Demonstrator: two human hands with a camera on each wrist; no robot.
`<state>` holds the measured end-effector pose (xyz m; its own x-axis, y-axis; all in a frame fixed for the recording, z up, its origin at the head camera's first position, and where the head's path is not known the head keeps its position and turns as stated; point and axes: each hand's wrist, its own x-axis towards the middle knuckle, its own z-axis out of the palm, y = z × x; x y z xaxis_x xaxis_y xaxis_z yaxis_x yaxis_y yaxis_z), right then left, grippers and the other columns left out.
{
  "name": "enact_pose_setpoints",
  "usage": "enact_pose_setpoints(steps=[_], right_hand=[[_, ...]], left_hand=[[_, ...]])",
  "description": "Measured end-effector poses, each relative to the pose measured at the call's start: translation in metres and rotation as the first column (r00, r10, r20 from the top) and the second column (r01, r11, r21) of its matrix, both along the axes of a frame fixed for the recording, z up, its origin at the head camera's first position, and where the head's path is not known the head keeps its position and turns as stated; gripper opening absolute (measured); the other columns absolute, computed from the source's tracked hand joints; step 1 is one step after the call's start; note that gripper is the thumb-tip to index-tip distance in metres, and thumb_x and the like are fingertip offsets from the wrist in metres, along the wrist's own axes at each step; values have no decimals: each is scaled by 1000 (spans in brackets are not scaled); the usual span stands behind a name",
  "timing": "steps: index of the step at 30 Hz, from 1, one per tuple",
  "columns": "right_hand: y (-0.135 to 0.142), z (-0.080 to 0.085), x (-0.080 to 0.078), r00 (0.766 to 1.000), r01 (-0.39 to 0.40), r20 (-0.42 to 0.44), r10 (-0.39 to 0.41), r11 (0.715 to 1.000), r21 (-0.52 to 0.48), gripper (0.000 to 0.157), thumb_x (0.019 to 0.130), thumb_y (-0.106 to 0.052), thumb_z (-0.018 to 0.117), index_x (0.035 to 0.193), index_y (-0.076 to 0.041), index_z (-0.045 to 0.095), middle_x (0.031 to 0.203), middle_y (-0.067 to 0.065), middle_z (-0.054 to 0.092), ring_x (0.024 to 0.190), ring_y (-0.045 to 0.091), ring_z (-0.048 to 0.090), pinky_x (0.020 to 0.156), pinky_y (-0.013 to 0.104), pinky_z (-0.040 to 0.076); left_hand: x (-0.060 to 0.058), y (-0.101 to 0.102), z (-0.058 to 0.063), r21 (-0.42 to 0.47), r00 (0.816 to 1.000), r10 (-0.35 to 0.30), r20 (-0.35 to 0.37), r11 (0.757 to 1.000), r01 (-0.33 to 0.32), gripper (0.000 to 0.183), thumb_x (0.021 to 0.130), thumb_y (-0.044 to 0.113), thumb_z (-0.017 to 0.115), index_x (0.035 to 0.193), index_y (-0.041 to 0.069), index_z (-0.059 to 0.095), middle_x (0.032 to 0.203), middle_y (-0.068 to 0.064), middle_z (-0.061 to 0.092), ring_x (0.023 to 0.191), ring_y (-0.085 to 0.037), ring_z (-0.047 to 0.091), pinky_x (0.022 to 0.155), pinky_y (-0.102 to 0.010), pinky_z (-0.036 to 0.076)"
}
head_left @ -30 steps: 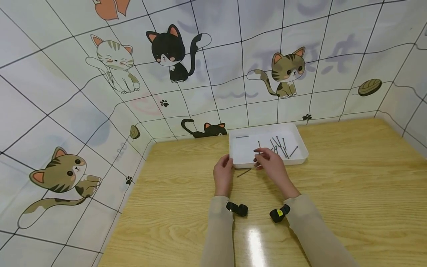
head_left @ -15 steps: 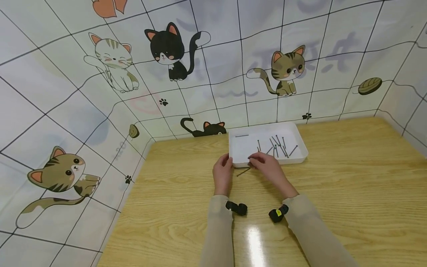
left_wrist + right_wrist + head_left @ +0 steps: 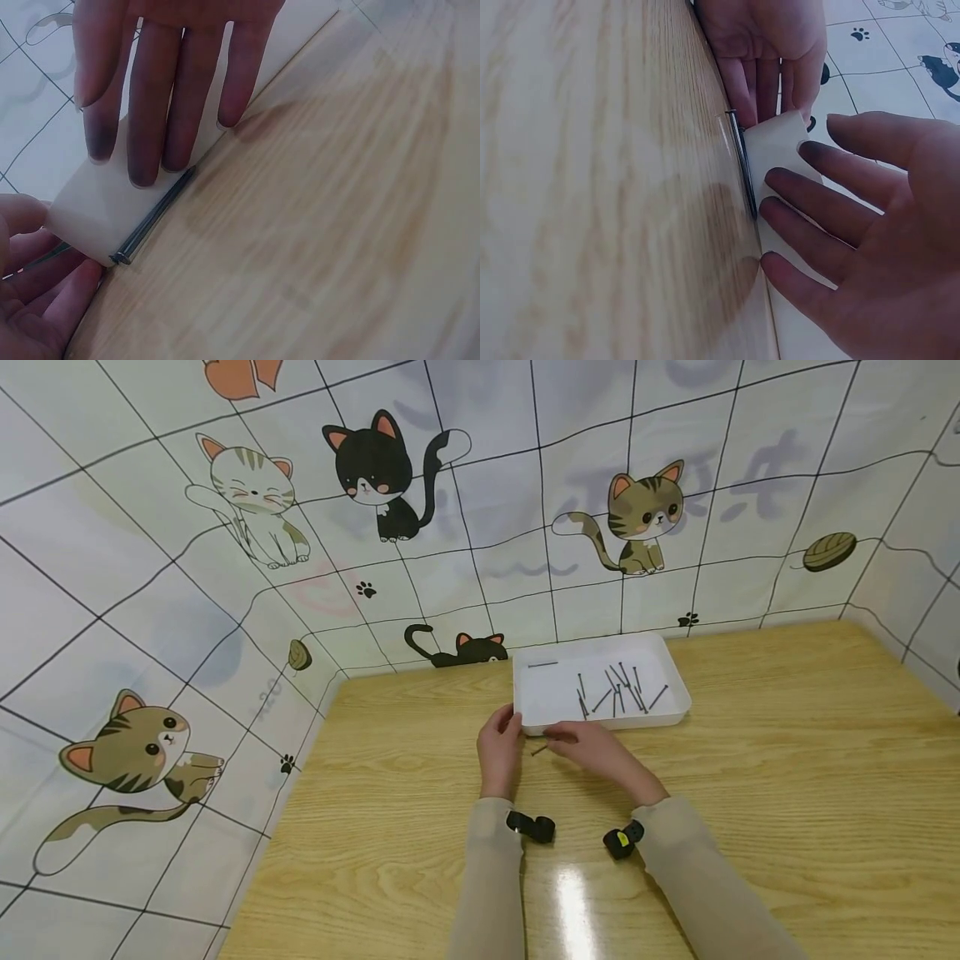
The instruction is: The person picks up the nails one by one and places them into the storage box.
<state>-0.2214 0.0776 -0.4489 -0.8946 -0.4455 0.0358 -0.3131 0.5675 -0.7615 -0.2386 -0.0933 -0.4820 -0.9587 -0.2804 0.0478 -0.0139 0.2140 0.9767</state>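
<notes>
A white tray (image 3: 652, 721) stands on the table, with several dark nails (image 3: 633, 689) lying in it. My left hand (image 3: 498, 750) grips the tray's near left corner between thumb and fingers; the right wrist view shows those fingers (image 3: 765, 82) at the corner. One long nail (image 3: 156, 217) lies on the table along the tray's front wall. Over this nail is my right hand (image 3: 592, 747), its fingers spread and fairly straight, the fingertips (image 3: 774, 206) close to the nail's pointed end. Whether they touch the nail I cannot tell.
The wooden table (image 3: 375, 827) runs up to a wall covering (image 3: 525, 527) printed with cats and grid lines, just behind the tray. Small black cameras (image 3: 622, 842) sit on both wrists.
My right hand has moved left and down, from over the tray to the nail in front of it. More nails in the tray are now uncovered. My left hand stays at the corner.
</notes>
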Motion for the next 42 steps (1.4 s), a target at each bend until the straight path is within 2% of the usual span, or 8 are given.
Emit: enact_pose_setpoints(steps=[12,17,27,35,42], right_hand=[[-3,4,3,994,-69,-79,73,997,47,36,89,-22,55,120,-5,56,118,11,56,113,31,47,93,46,35],[-6,4,4,989,-75,-124,83,995,71,34,88,-21,55,117,-3,58,117,11,57,111,31,48,93,45,35],[-7,4,7,985,-61,-154,80,990,125,32,85,-13,57,115,-3,58,116,12,57,110,30,49,92,45,37],[-12,-3,6,978,-70,-182,98,986,154,25,79,-2,60,103,-7,66,102,6,61,97,25,52,85,41,40],[-14,-1,10,983,-80,-147,108,980,181,18,75,0,63,88,-10,69,89,0,62,89,20,54,78,37,43]], left_hand=[[-3,1,2,2,1000,-10,-12,1000,10,29,89,28,55,114,17,61,107,5,61,97,-9,55,81,-30,45],[-2,1,0,6,1000,-11,-16,1000,11,29,89,28,55,114,17,61,106,4,61,96,-9,55,82,-31,45],[0,0,-2,0,1000,-6,-17,1000,6,29,88,30,55,114,18,61,107,6,60,98,-10,54,84,-32,44],[0,-1,-1,-14,1000,11,-6,1000,-11,29,88,29,56,114,17,62,104,8,60,99,-9,54,83,-31,44],[0,1,0,-29,1000,15,5,999,-15,28,88,30,55,113,18,62,103,9,60,99,-9,53,84,-31,43]])
